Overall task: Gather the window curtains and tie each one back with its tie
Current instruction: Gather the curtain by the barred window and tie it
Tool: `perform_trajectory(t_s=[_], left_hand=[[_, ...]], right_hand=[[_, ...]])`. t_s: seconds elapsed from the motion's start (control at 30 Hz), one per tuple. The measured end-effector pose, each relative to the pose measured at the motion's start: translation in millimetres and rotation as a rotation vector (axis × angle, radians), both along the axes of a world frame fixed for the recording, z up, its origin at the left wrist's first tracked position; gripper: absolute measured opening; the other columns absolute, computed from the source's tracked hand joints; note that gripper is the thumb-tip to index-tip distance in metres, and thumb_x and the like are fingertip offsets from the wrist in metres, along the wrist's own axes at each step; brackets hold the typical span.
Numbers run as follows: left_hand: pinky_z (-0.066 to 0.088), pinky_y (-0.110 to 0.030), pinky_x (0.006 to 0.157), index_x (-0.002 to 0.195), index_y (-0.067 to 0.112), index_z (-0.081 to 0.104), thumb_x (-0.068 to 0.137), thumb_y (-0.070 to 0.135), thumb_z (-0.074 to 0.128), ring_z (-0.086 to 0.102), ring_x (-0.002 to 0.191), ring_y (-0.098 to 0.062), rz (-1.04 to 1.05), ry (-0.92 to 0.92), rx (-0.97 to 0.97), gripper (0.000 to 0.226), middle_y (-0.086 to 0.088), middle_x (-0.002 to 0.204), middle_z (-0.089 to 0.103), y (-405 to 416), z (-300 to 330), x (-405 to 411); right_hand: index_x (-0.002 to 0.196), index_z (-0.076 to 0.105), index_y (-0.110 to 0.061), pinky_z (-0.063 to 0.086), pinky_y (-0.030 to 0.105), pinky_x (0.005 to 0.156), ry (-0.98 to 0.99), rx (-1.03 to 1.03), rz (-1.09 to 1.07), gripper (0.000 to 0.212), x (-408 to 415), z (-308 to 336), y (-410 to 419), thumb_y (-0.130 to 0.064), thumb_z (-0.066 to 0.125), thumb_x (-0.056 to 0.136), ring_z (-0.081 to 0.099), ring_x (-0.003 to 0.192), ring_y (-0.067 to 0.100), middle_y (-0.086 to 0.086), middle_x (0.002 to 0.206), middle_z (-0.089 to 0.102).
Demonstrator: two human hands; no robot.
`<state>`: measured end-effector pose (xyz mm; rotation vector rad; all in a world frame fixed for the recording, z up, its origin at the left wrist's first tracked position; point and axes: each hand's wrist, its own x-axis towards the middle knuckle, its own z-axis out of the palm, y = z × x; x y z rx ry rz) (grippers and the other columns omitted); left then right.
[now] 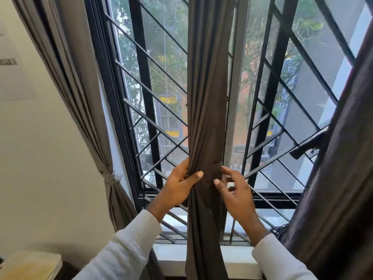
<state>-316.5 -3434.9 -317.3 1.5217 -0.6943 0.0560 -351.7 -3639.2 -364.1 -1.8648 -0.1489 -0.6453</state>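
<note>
Bunching mid curtain [205,122] — dark, pleated, L hand [177,186]

There is one view only, from a camera worn on the person's head. It faces forward toward a barred window [165,110], tilted somewhat down, so the window sill [238,257] lies along the bottom edge. The lens is wide: the window bars bow outward and the wall [40,148] at the left leans away. It stands close to the window, within arm's reach, with both sleeved forearms entering from the bottom corners and meeting at the middle curtain [207,118] near the centre of the frame. A left curtain [90,118] and a right curtain [343,168] bound the field on either side.
</note>
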Motion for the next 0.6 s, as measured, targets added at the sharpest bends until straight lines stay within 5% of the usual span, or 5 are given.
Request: perform_trajectory(t_s=[0.23,0.37,0.47,0.6], left_hand=[[0.056,-0.034,0.107,0.147,0.012,0.059,0.107,-0.001,0.057,0.067,0.133,-0.028,-0.051,0.102,-0.025,0.042,-0.008,0.141,0.072,10.3,3.1,6.4],[0.057,-0.043,0.11,0.142,0.019,0.065,0.104,0.013,0.064,0.069,0.131,-0.029,0.013,0.071,0.012,0.038,-0.007,0.138,0.073,12.6,3.4,8.6],[0.056,-0.05,0.111,0.138,0.017,0.067,0.107,0.008,0.063,0.07,0.128,-0.029,0.002,0.102,0.023,0.033,-0.007,0.135,0.075,8.4,0.9,11.5],[0.058,-0.04,0.109,0.143,0.012,0.062,0.108,0.004,0.059,0.069,0.131,-0.027,-0.054,0.135,0.045,0.036,-0.006,0.138,0.074,4.5,3.7,12.8]], right_hand=[[0.127,0.071,-0.031,0.059,0.035,0.096,0.131,0.36,0.077,0.039,6.6,9.7,-2.1,-0.02,0.082,0.093,0.07,0.11,0.011,-0.003,0.113,0.074],[0.108,0.08,-0.026,0.061,0.038,0.09,-0.076,0.095,-0.046,0.016,-4.6,13.4,-3.2,-0.017,0.08,0.094,0.072,0.101,0.016,-0.008,0.102,0.074],[0.128,0.072,-0.03,0.059,0.022,0.085,-0.056,0.028,-0.002,0.034,-5.9,17.1,2.4,-0.021,0.079,0.096,0.068,0.109,0.007,-0.015,0.114,0.069],[0.143,0.06,-0.028,0.06,0.023,0.092,0.144,0.355,0.232,0.046,-0.9,29.6,2.9,-0.017,0.073,0.1,0.067,0.12,0.003,-0.011,0.129,0.07]])
